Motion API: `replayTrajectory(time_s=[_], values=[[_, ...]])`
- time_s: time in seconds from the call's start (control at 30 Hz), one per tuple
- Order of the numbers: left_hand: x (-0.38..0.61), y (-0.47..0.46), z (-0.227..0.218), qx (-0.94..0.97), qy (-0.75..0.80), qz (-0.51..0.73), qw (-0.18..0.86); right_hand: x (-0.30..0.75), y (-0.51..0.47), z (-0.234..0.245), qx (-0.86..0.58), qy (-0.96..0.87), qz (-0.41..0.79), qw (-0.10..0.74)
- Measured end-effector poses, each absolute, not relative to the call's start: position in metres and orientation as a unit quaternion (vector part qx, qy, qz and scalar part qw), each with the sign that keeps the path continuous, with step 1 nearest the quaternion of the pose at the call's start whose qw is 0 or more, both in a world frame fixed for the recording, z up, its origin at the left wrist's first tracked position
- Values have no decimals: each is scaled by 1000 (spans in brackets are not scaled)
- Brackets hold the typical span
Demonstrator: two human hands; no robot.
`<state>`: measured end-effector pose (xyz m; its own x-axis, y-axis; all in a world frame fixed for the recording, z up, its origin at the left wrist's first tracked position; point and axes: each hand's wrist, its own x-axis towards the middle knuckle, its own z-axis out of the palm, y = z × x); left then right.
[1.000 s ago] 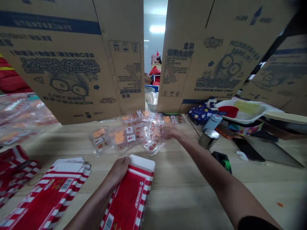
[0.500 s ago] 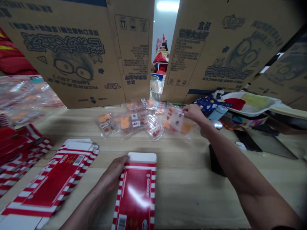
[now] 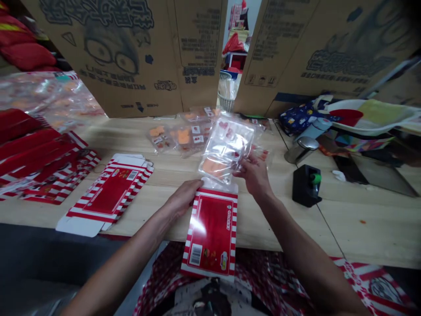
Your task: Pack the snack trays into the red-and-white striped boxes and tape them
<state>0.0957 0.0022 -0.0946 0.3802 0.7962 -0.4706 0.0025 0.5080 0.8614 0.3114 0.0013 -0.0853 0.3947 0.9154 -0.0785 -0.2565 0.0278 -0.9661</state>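
Note:
A red carton with striped red-and-white edges (image 3: 212, 228) lies over the table's front edge, its white flap pointing away from me. My left hand (image 3: 186, 196) is closed on the carton's upper left edge. In my right hand (image 3: 255, 175) is a clear plastic packet (image 3: 226, 147) with orange and red pieces inside, pinched at its right side. The packet's near end lies above the carton's white flap; whether it is inside the opening I cannot tell. Behind it, several similar packets (image 3: 184, 136) lie in a loose heap.
Flat striped cartons (image 3: 112, 188) lie to the left, beside a bigger red stack (image 3: 42, 162). To the right stand a black tape dispenser (image 3: 306, 186), a metal-topped canister (image 3: 301, 150) and a white basket (image 3: 378, 112). Large cardboard boxes (image 3: 138, 66) wall off the back.
My right hand has brought a packet from the heap toward me, over the carton's far end. My left hand still holds the carton. The view has tipped downward.

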Motion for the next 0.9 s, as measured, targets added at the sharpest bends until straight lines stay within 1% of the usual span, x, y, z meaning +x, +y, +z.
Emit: replayTrajectory(time_s=[0.1, 0.2, 0.37, 0.5, 0.57, 0.67, 0.77, 0.83, 0.9], values=[[88, -8, -95, 419, 467, 310, 714, 317, -21, -93, -536, -291, 484, 628], [87, -21, -99, 438, 456, 367, 682, 332, -35, -91, -555, -278, 511, 595], [92, -36, -100, 573, 426, 421, 559, 348, -43, -74, -566, -286, 535, 558], [93, -42, -97, 543, 424, 465, 556, 350, -44, -64, -561, -315, 530, 553], [91, -43, -96, 554, 425, 473, 538, 350, -45, -62, -559, -330, 524, 552], [87, -45, -94, 593, 436, 474, 484, 352, -48, -62, -555, -351, 527, 540], [84, -46, -91, 655, 427, 449, 432, 359, -50, -62, -525, -414, 551, 499], [82, -46, -89, 684, 414, 432, 418, 365, -47, -58, -492, -473, 564, 465], [82, -46, -87, 697, 402, 421, 419, 369, -37, -49, -488, -529, 524, 456]])
